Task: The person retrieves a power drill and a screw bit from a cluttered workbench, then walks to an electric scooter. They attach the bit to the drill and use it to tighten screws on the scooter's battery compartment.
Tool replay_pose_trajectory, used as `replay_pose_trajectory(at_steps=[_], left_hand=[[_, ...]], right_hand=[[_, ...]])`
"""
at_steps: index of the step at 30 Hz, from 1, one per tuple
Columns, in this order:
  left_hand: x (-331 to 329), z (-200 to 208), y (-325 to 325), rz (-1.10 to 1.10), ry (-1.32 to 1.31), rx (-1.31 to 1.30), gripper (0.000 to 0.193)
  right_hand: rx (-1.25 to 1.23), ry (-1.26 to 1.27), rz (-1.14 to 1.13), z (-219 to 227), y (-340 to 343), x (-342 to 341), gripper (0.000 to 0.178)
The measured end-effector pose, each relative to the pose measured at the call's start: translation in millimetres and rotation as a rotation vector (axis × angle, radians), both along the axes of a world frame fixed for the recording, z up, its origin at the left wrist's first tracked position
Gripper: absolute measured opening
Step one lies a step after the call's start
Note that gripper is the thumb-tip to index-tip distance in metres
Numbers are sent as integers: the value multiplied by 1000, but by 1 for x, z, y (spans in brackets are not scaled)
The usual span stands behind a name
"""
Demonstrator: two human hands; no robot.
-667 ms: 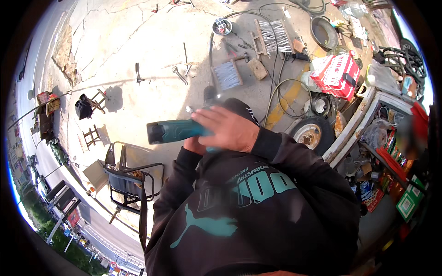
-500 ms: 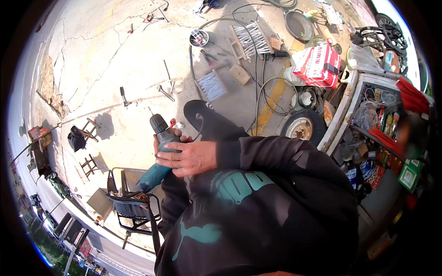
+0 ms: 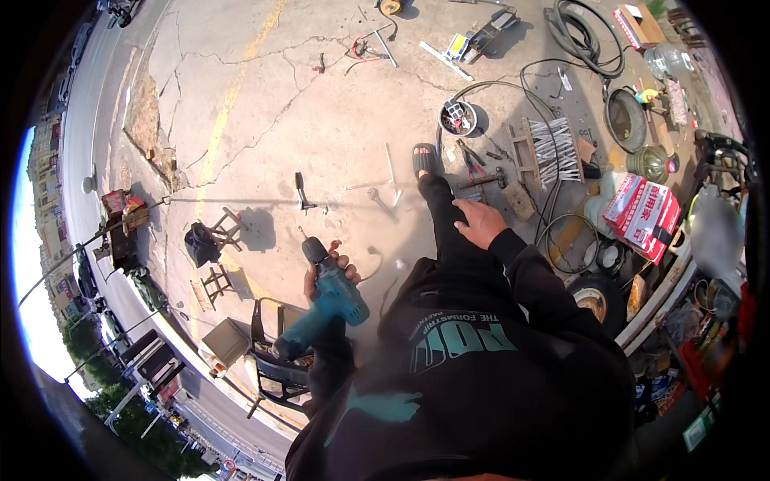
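My left hand [image 3: 348, 269] is closed around a teal and black cordless drill [image 3: 337, 294]. The drill's black chuck [image 3: 314, 250] and slim bit point away from me toward the ground. My right hand [image 3: 482, 223] is empty, fingers loosely apart, over my right leg. Ahead on the concrete lie a wrench [image 3: 383, 205] and a hammer-like tool with a dark handle [image 3: 301, 191]. Beyond my sandaled foot stands a white bucket [image 3: 458, 119] of small parts.
At right, white rods [image 3: 555, 151] lie in a bundle near a hose coil [image 3: 579, 40]. A red and white box [image 3: 642, 210], a small wheel [image 3: 593, 303] and a cluttered cart are nearer. To the left are a folding stool [image 3: 228, 227] and a black chair [image 3: 269, 365].
My right hand has left the drill and moved right over my leg. The left hand keeps hold of the drill. My view has shifted, and my foot is stepped forward.
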State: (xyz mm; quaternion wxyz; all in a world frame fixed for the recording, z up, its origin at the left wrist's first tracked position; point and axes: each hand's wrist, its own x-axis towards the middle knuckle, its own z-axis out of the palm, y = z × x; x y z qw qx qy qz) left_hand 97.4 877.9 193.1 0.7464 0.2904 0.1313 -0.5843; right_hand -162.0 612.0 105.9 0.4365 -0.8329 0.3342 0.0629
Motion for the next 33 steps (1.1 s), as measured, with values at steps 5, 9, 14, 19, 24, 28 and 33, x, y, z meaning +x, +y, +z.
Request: replay_pose_trajectory(at_steps=[5, 9, 14, 19, 24, 28, 33], left_hand=[[58, -6, -165, -319, -3, 101, 60], [78, 0, -237, -407, 121, -3, 53], [134, -14, -317, -677, 262, -54, 54], [191, -16, -420, -963, 90, -30, 54], [246, -36, -503, -1106, 58, -68, 55], [274, -28, -550, -1193, -46, -80, 62], [288, -31, -594, -1361, -122, 31, 79]], right_hand=[[249, 492, -462, -118, -77, -33, 39], [261, 485, -739, -163, -93, -66, 41], [402, 326, -1085, -153, -84, -52, 37], [534, 286, -1354, -147, -32, -28, 29], [576, 322, -1518, -152, 48, 31, 26], [699, 387, -1392, -137, 39, 118, 29], [539, 358, -1310, -159, 10, 159, 24]])
